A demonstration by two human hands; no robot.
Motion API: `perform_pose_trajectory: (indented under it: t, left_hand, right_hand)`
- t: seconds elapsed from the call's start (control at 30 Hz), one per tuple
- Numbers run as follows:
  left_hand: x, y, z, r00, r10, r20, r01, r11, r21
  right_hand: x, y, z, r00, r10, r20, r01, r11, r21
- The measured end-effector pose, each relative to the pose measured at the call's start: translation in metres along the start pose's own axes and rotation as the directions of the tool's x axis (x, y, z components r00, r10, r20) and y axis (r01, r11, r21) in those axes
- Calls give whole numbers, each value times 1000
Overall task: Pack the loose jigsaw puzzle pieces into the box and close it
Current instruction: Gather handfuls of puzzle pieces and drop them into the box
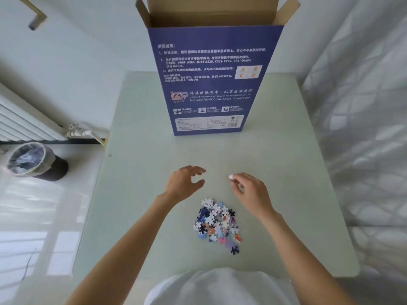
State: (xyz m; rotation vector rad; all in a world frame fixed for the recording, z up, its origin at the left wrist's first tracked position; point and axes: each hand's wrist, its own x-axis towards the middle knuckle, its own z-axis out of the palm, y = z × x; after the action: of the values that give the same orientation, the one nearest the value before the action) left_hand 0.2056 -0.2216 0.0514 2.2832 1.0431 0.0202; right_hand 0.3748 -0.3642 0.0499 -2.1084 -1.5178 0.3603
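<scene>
A: What's laid out, biggest first?

B: The desk, then the blue box standing upright at its far edge, top flaps open. Then my 2 hands, then the puzzle pieces, a loose pile running roughly toward and away from me, near my edge of the desk.

A: Where's the pile from your hands?

B: Behind them, toward my body, lying between my 2 forearms. Both hands hover past it, between pile and box, about equally near.

A: And the hands themselves?

B: My left hand is spread loosely, fingers curved, holding nothing. My right hand has thumb and forefinger pinched; something pale shows at the tips, but I cannot tell whether it's a piece or a nail.

A: Next?

B: Probably pull back and scoop.
</scene>
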Motion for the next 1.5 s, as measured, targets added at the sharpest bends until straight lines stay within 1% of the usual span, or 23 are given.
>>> perform_pose_trajectory:
  t: [0.03,0.07,0.13,0.17,0.23,0.3,0.4,0.47,0.57,0.67,0.8,0.83,0.9,0.97,1.1,1.23,1.4,1.5]
  left_hand:
    - [-5,-4,16,996,-20,83,20,1000,0]
    - [-10,-7,30,988,-33,149,32,999,11]
    - [-18,-10,55,965,-46,260,29,997,66]
    - [-23,-11,66,950,-46,307,15,995,103]
    - [-29,-13,79,932,-19,361,-52,981,186]
    - [-36,-12,89,925,13,380,-117,961,252]
    - [-47,-9,98,925,19,378,-145,941,306]
    - [-53,-9,102,938,6,346,-107,956,273]
    - [-57,-11,104,956,-7,295,-42,986,159]
    - [-59,-14,105,964,-6,266,-19,996,93]
    - [-58,-15,105,973,-27,230,20,999,31]
    - [-58,-14,105,975,-34,219,31,999,18]
    - [-58,-13,104,980,-50,194,53,998,-13]
    - [-59,-14,104,983,-52,178,59,997,-38]
    - [-61,-17,101,987,-41,156,48,998,-39]
    - [-64,-19,98,989,-38,140,41,999,-19]
    - [-67,-21,95,994,-29,105,33,999,-33]
    - [-67,-24,95,996,-37,80,40,999,-31]
  right_hand:
    - [-12,7,7,993,77,91,-75,997,-22]
    - [-24,14,13,970,146,193,-136,989,-64]
    - [-49,21,24,892,265,366,-229,963,-140]
    - [-62,23,30,848,317,424,-274,948,-161]
    - [-80,20,40,791,384,476,-349,923,-163]
    - [-91,13,52,791,406,458,-374,913,-162]
    - [-91,1,69,834,350,427,-313,937,-157]
    - [-87,-6,77,859,295,418,-264,956,-131]
    - [-77,-9,83,885,235,403,-215,972,-95]
    - [-66,-3,79,882,194,430,-117,973,-199]
    - [-57,2,75,806,113,581,67,958,-279]
    - [-57,2,76,799,97,594,107,948,-299]
    - [-56,-1,78,812,71,579,150,934,-325]
    - [-54,-2,80,829,58,557,140,942,-306]
    - [-54,-2,82,852,100,514,0,982,-191]
    - [-54,-5,82,880,142,453,-77,984,-160]
    - [-52,-6,84,869,202,452,-164,979,-122]
    - [-52,-8,86,864,217,455,-180,976,-122]
